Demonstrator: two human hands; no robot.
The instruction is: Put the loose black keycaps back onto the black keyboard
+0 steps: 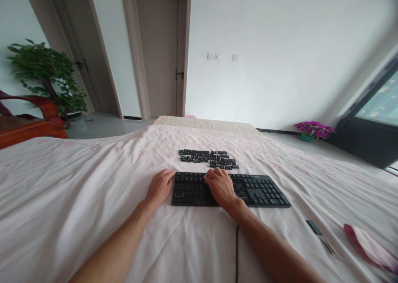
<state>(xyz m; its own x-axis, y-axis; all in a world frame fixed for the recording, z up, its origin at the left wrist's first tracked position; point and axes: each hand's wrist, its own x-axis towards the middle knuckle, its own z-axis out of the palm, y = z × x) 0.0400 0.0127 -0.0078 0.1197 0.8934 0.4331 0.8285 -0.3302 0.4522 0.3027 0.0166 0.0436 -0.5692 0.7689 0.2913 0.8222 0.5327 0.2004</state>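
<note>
A black keyboard (263, 189) lies flat on the bed sheet. Many keycaps are off its left and middle parts, where bare key posts show; the number pad and most of the top rows have caps. At its upper left corner, my left hand (160, 186) holds the edge with fingers bent together. My right hand (221, 187) is over the middle, fingers curled down at the number row; whatever its fingertips pinch is hidden beneath the hand. Just beyond the keyboard, loose black keycaps (200, 155) lie in rough rows.
A black cable (237, 250) runs toward me. To the right lie a dark-handled tool with thin metal prongs (323, 238) and a pink cloth (370, 245). The pale flowered sheet (93, 183) is wrinkled. Beyond are a wooden chair (40, 113), a plant (46, 73) and purple flowers (314, 129).
</note>
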